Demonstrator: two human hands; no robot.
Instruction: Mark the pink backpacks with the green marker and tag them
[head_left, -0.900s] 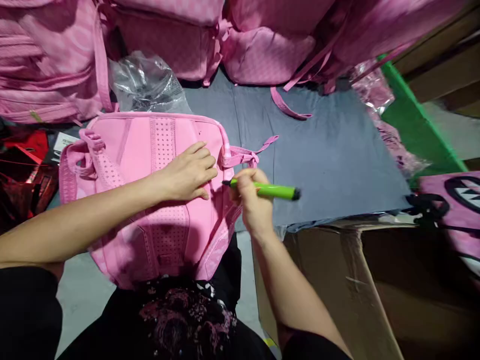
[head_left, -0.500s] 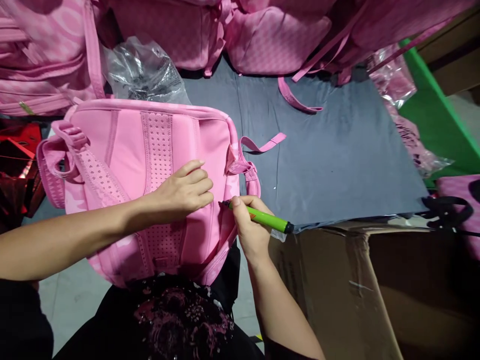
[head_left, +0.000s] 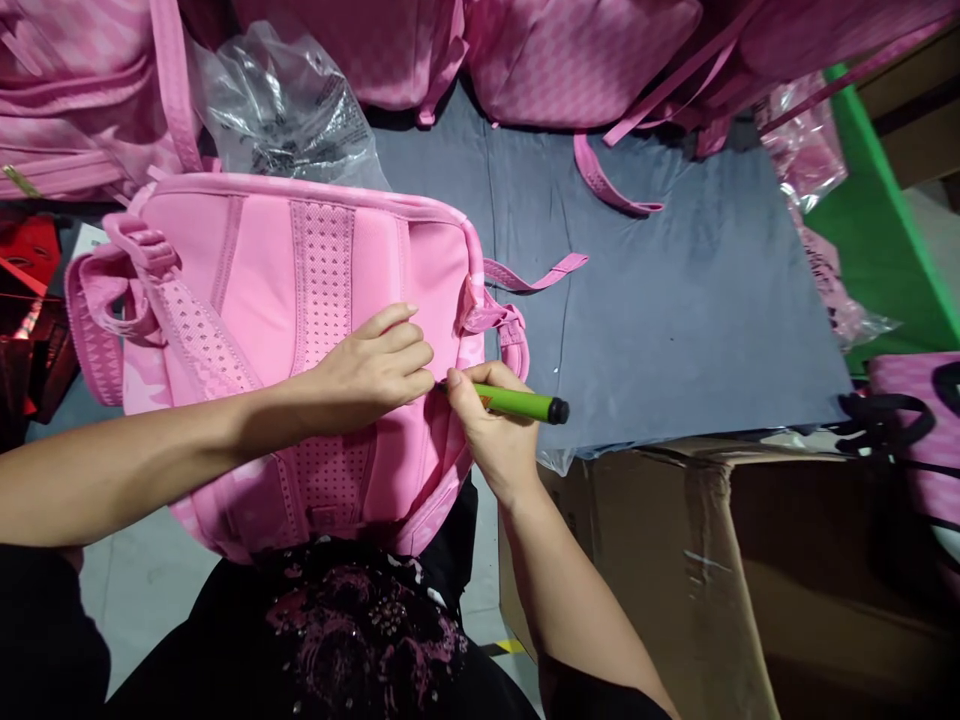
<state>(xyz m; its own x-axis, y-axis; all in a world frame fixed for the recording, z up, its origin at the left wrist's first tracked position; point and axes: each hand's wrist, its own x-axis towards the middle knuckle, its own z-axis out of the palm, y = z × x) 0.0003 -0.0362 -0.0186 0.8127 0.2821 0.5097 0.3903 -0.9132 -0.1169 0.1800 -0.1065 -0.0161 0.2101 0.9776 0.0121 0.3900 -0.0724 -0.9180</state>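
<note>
A pink backpack (head_left: 255, 240) lies with its padded back panel up, its lower end against my body. My left hand (head_left: 386, 365) rests on this panel with fingers curled, closed on the fabric near a side seam; the fingertips are hidden. In my right hand (head_left: 495, 435) is a green marker (head_left: 521, 403), its black rear end pointing right. The marker's dark tip touches or nearly touches the fabric just beside my left fingers. Shoulder straps (head_left: 199, 330) with buckles lie at the left and right sides of the backpack.
More pink backpacks (head_left: 577, 65) stand along the back of the grey-covered table (head_left: 675, 310). A clear plastic bag (head_left: 292, 110) lies behind my backpack. Right of me is an open cardboard box (head_left: 637, 560); a green panel (head_left: 877, 200) stands beyond the table's right end.
My right hand has brought the marker slightly left, so its tip now sits close against my left fingers. The marker lies more level. The view has shifted a little.
</note>
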